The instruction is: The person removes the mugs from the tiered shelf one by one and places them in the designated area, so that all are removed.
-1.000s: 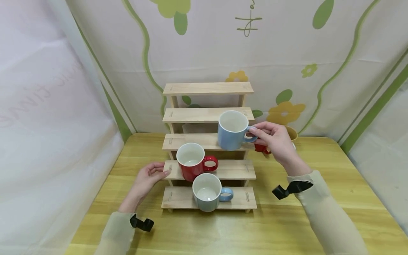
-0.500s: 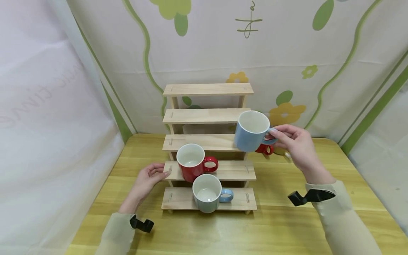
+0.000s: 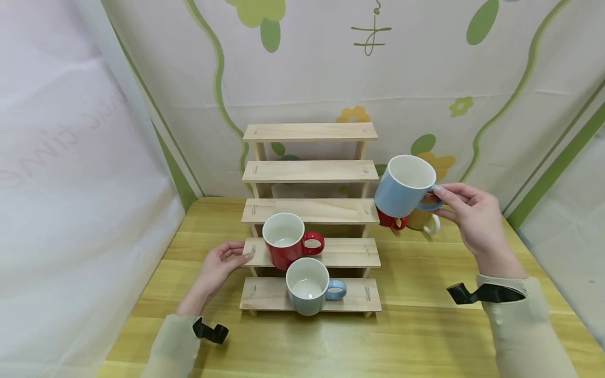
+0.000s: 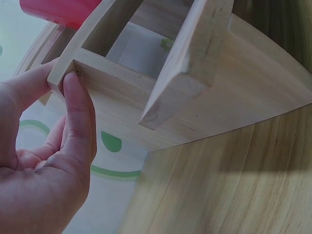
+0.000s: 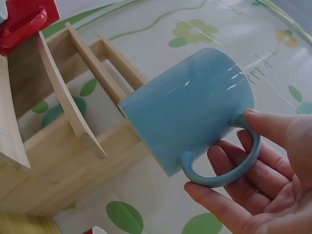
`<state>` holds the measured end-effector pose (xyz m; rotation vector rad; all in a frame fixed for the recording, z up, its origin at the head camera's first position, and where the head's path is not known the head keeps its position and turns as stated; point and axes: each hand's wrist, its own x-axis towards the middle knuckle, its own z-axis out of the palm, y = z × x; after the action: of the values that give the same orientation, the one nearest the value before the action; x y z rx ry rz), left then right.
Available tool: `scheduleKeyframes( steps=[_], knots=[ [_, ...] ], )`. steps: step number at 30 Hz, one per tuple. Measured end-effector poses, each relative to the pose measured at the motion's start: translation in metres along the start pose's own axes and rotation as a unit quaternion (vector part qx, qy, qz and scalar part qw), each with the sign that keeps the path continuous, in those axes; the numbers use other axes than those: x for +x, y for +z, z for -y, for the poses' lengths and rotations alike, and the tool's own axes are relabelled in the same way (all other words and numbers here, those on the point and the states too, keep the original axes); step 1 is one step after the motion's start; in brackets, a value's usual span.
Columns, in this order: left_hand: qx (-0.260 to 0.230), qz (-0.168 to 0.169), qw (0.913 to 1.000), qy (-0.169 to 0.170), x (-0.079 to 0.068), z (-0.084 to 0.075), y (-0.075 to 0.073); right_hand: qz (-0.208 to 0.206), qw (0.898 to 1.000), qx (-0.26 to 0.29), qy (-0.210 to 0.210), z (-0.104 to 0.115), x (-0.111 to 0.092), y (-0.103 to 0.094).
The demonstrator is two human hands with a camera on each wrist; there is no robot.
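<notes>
A blue mug [image 3: 405, 186] with a white inside hangs in the air just right of the wooden tiered shelf [image 3: 307, 209]. My right hand [image 3: 479, 223] holds it by its looped handle, thumb on one side and fingers on the other, as the right wrist view shows. At the shelf's left side, my left hand [image 3: 219, 270] pinches the end of the second-lowest board [image 4: 66, 70] between thumb and finger. On that same board stands a red mug [image 3: 285, 247]. In front of it, a light blue mug [image 3: 307, 291] stands on the lowest board, its handle pointing right.
Behind the held mug, on the wooden table [image 3: 406, 336], are another red mug [image 3: 387, 218], partly hidden, and a yellow mug [image 3: 416, 219] with a white handle. A flower-printed cloth [image 3: 302, 63] hangs behind the shelf, with pale cloth at both sides.
My right hand has carried the blue mug rightward, from in front of the shelf's middle boards to beyond its right side. My left hand and the mugs on the shelf stay in place.
</notes>
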<state>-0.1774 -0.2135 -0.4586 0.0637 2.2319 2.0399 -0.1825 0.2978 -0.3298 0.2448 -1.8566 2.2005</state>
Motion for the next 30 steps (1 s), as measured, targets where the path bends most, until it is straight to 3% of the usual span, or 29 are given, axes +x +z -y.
scheduleKeyframes(
  steps=[13, 23, 30],
  knots=[
    [0.002, 0.000, 1.0000, 0.000, 0.000, 0.000, 0.000, -0.039, 0.998, 0.044, -0.005, 0.012, 0.000, -0.027],
    [-0.007, -0.001, 1.0000, 0.000, 0.000, 0.000, 0.001, -0.062, 0.992, 0.107, -0.020, 0.018, 0.001, -0.053],
    [-0.004, -0.001, 1.0000, -0.002, 0.000, 0.000, 0.000, -0.094, 0.988, 0.118, -0.031, 0.024, 0.005, -0.067]
  ],
)
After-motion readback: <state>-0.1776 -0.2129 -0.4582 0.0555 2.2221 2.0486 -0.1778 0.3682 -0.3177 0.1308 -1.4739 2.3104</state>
